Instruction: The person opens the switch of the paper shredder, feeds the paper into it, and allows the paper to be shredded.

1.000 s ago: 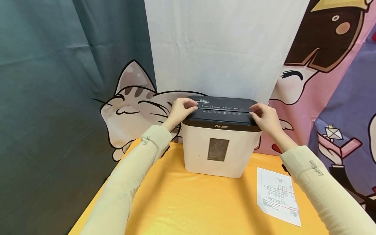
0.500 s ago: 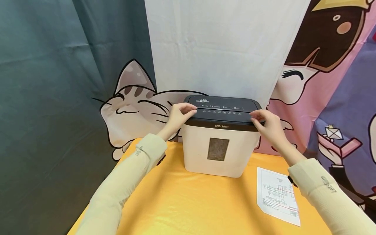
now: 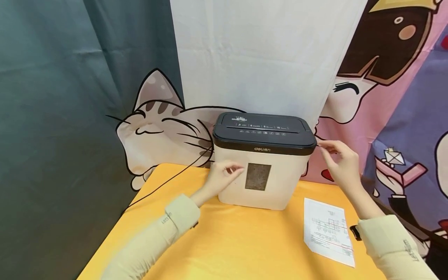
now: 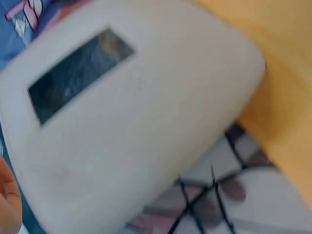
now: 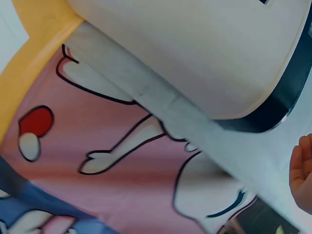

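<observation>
A paper shredder (image 3: 266,171) with a white bin and a dark lid (image 3: 269,134) stands upright on the yellow table. The narrow feed slot runs across its top. My left hand (image 3: 224,177) hovers before the front of the bin, left of the small dark window (image 3: 258,176), fingers loosely bent and holding nothing. Beside the lid's right end is my right hand (image 3: 339,161), fingertips close to the lid's edge in the head view. In the right wrist view, the fingers (image 5: 303,161) show apart from the lid, with nothing in them.
A printed sheet of paper (image 3: 328,231) lies on the table (image 3: 245,237) to the right of the shredder. A black cord (image 3: 168,181) runs from the shredder's left side over the table's left edge. Cartoon-printed curtains (image 3: 150,124) hang behind.
Both hands have left the shredder's top. The left came down in front of the bin; the right moved right and down past the lid's end. The cord at left now shows.
</observation>
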Demonstrator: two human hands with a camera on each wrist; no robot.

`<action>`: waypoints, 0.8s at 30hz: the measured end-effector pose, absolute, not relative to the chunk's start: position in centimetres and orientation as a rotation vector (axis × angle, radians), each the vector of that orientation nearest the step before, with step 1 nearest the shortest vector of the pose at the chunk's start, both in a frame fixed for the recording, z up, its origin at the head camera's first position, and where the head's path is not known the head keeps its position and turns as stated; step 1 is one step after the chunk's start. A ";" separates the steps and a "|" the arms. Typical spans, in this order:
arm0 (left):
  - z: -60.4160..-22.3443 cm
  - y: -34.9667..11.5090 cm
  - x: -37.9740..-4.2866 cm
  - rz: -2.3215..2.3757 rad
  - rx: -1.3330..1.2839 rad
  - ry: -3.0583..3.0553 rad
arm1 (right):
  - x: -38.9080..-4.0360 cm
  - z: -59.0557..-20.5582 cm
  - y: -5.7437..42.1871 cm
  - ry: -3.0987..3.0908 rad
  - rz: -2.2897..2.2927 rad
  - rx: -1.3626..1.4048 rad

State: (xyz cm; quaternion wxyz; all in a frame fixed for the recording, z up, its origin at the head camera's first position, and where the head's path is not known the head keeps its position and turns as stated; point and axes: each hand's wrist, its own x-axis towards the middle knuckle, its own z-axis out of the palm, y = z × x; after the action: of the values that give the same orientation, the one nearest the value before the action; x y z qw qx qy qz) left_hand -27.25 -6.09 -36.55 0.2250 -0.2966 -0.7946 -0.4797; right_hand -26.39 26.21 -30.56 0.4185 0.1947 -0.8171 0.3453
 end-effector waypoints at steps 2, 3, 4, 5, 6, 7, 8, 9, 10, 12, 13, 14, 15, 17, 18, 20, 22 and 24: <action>-37.9 -5.1 -26.5 -1.406 -0.801 -2.213 | -26.1 -31.1 27.0 -2.038 0.937 0.396; -38.6 -4.6 -26.2 -1.453 -0.790 -2.214 | -26.0 -31.5 27.4 -2.037 0.973 0.347; -39.3 -4.1 -25.9 -1.497 -0.776 -2.209 | -25.8 -31.8 27.7 -2.040 1.006 0.298; -39.9 -3.5 -25.6 -1.546 -0.761 -2.199 | -25.7 -32.2 28.1 -2.041 1.034 0.255; -40.5 -3.0 -25.4 -1.582 -0.753 -2.179 | -25.5 -32.7 28.5 -2.038 1.062 0.218; -41.2 -2.5 -25.2 -1.610 -0.745 -2.159 | -25.5 -33.1 28.8 -2.032 1.086 0.192; -41.8 -2.0 -25.0 -1.630 -0.742 -2.139 | -25.4 -33.7 29.2 -2.023 1.108 0.168; -42.3 -1.5 -24.9 -1.650 -0.738 -2.122 | -25.3 -34.2 29.5 -2.014 1.124 0.145; -42.9 -0.9 -24.7 -1.670 -0.732 -2.107 | -25.3 -34.7 29.8 -2.004 1.144 0.120; -44.0 0.1 -24.4 -1.717 -0.720 -2.093 | -25.1 -35.8 30.5 -1.983 1.177 0.076; -44.5 0.7 -24.2 -1.746 -0.707 -2.093 | -25.0 -36.4 30.8 -1.975 1.186 0.056; -45.0 1.3 -24.0 -1.767 -0.687 -2.106 | -24.9 -36.9 31.1 -1.969 1.192 0.034; -45.5 1.9 -23.8 -1.790 -0.664 -2.122 | -24.8 -37.5 31.4 -1.966 1.199 0.011; -46.6 3.1 -23.3 -1.830 -0.634 -2.153 | -24.5 -38.9 32.1 -1.969 1.187 -0.038; -47.1 3.7 -23.1 -1.854 -0.620 -2.175 | -24.5 -39.7 32.6 -1.971 1.179 -0.065; -48.3 4.7 -22.6 -1.917 -0.594 -2.225 | -24.3 -41.4 33.6 -1.988 1.178 -0.150; -49.6 5.6 -22.1 -1.995 -0.584 -2.277 | -24.0 -43.4 34.7 -2.015 1.191 -0.256; -50.6 6.5 -21.8 -2.089 -0.546 -2.339 | -23.5 -45.4 35.7 -2.047 1.222 -0.357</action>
State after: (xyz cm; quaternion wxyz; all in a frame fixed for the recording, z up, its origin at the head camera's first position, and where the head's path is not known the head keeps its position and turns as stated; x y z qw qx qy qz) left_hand -21.77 6.48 -50.62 -0.0209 -0.1715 -0.7346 -0.6562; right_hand -23.51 35.72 -45.37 0.3574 -0.1384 -0.7931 0.4734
